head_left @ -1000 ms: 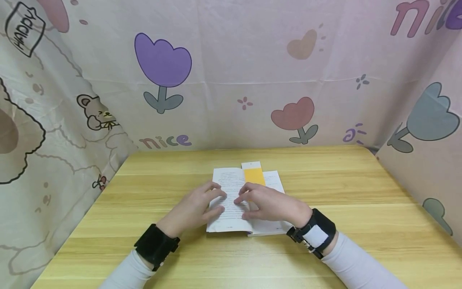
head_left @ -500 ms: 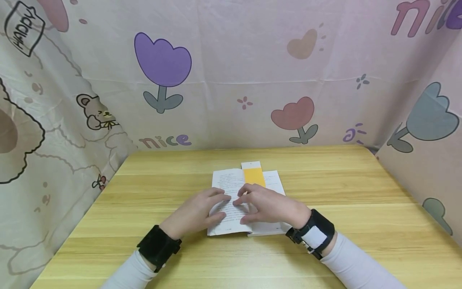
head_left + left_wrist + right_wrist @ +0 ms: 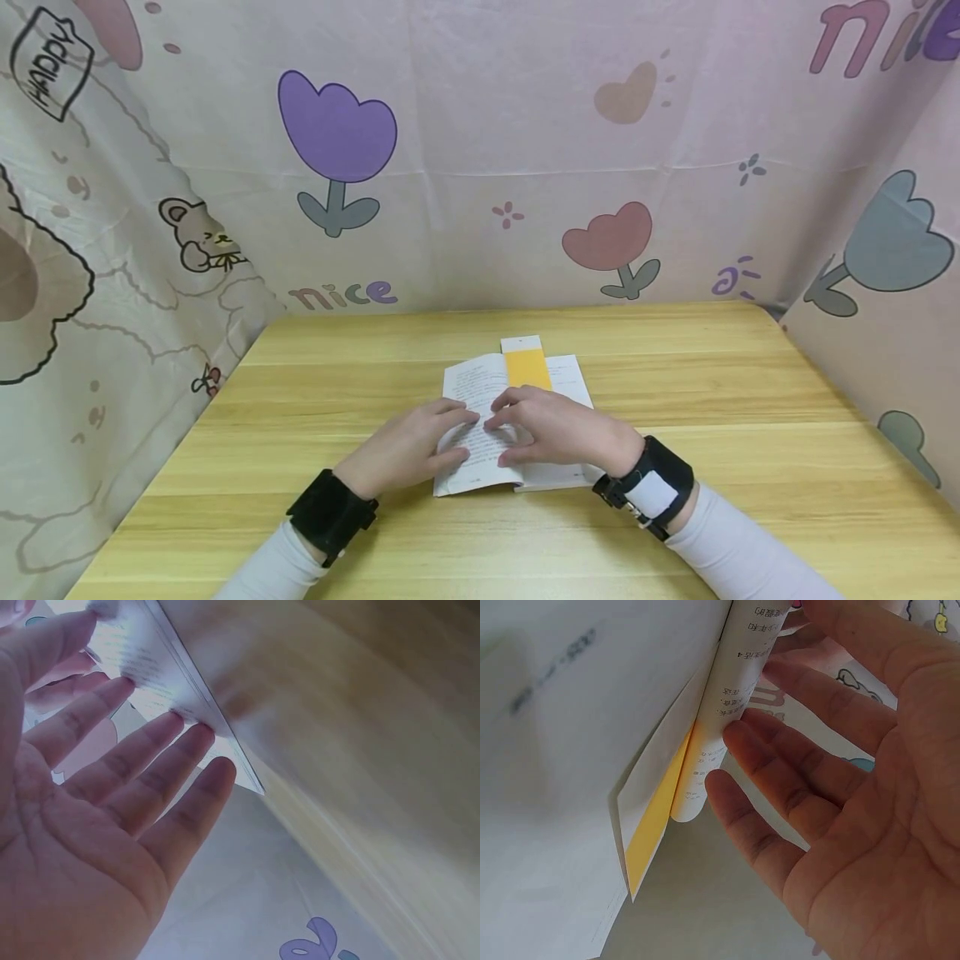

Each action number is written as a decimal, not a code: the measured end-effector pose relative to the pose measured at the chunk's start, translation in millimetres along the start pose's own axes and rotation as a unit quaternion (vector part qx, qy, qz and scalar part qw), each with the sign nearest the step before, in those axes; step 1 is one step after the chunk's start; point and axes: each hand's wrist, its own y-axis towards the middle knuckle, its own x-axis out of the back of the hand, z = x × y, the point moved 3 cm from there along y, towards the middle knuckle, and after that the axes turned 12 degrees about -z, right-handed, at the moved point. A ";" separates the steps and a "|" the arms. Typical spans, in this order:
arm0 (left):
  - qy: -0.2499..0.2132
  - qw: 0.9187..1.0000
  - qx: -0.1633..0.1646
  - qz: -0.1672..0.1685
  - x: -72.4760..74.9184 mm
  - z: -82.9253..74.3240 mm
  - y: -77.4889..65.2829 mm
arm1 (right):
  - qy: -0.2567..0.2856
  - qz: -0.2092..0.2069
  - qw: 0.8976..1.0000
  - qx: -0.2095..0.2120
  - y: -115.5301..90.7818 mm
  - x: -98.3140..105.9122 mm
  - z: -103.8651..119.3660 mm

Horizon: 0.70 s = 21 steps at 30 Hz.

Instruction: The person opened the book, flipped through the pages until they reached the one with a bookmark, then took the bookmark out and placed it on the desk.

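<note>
A book [image 3: 474,383] lies open on the wooden table, its pages covered in small print. A yellow and white bookmark [image 3: 528,367] sits at the gutter, its white end past the top edge. My left hand [image 3: 405,446] touches the left page with its fingers spread; the left wrist view shows the fingertips against the print. My right hand [image 3: 566,427] lies across the right page, fingertips at the left page near the gutter. In the right wrist view the bookmark [image 3: 658,817] stands beside the curved page, and the fingers are loosely bent without gripping. The right hand hides part of the bookmark.
The light wooden table [image 3: 315,400] spreads around the book. A printed cloth [image 3: 465,108] with flowers and words hangs behind the table and along both sides. Black bands [image 3: 330,512] are strapped round both wrists.
My left hand has shifted slightly right and toward me. The left page's outer side has tilted, its corners moving a little toward me. The right hand and bookmark have hardly moved.
</note>
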 end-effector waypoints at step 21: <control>0.015 1.000 -0.001 0.015 -2.3 0.5 0.0 | 0.085 0.014 0.992 -0.089 3.1 17.5 -42.7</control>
